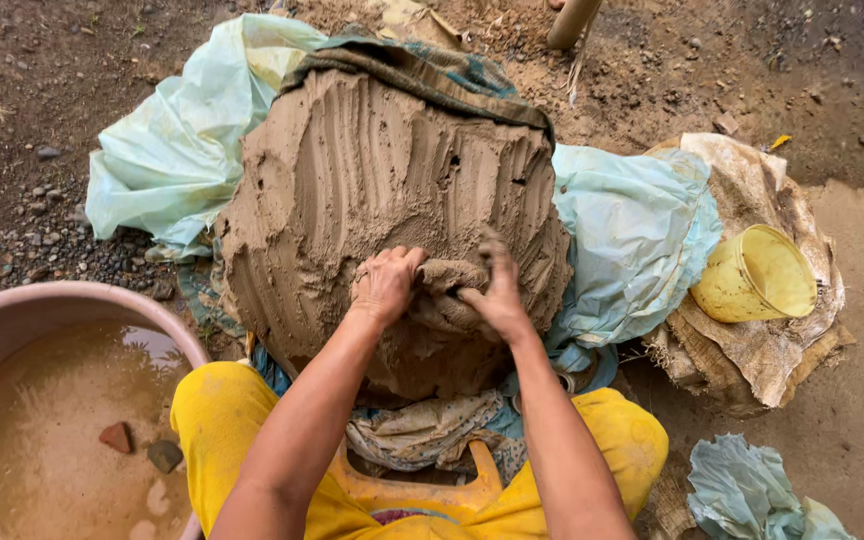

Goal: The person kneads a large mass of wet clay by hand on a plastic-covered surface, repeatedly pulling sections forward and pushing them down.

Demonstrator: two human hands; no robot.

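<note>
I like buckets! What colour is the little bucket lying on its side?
The little bucket is yellow, smeared with mud; it shows best in the head view, at the right.

Count on site: one large mound of wet clay [382, 190]. One pink basin [72, 300] of muddy water, with two stones [117, 436] lying in it. One yellow plastic cup [757, 275] on its side. Two hands [384, 285] at the clay. One wooden pole [572, 20]. One crumpled pale plastic wad [747, 490], lower right.
</note>
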